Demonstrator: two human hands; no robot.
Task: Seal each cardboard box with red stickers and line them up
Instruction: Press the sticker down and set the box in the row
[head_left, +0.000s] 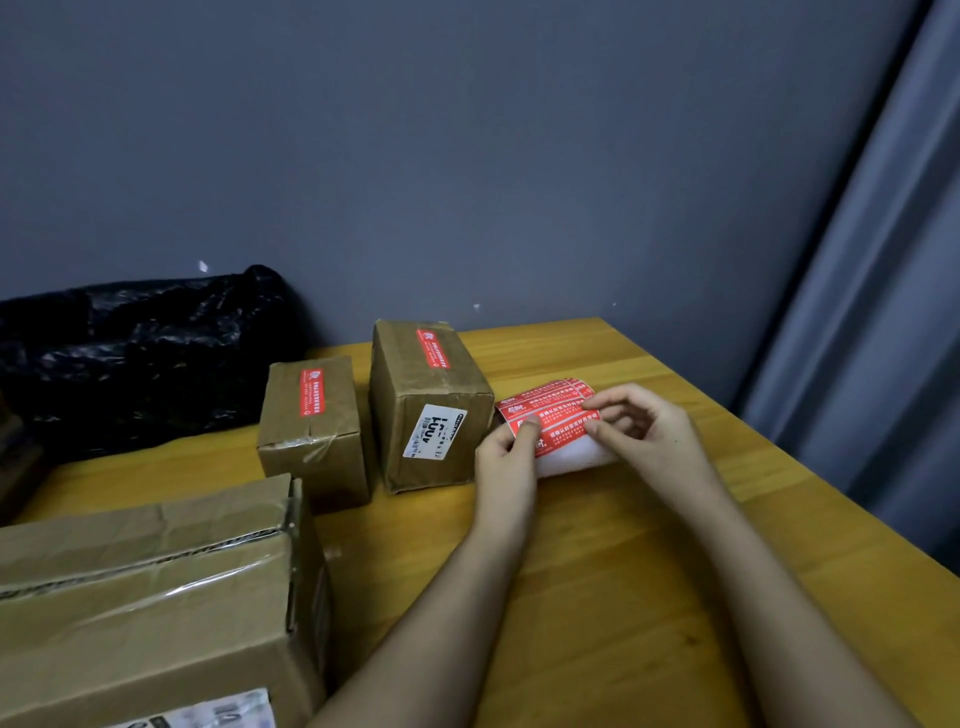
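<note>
Large box (145, 608): nearest the camera at lower left, brown cardboard, top seam under clear tape, a white label partly visible at its lower edge, no red sticker to be seen on it.
Left hand (506, 457): on the left end of the sticker roll, thumb pressed onto a red sticker, the other fingers curled under and hidden.
Right hand (644, 431): at the right end of the roll, thumb and forefinger pinching the edge of the same sticker, the remaining fingers loosely bent above it.
Sticker roll (558, 423): red stickers with white print on white backing, held between both hands just over the bench, right beside the tall box.
Tall box (431, 410): behind the roll to its left, one red sticker along the top, a white barcode label on the near face.
Small box (311, 431): just left of the tall box, apart from it by a narrow gap, one red sticker on its top, clear tape over the front edge.
Bench (623, 571): yellow wood, carrying all three boxes.
Black plastic bag (135, 353): crumpled against the grey wall at far left.
Curtain (883, 312): grey, hanging at the right.
</note>
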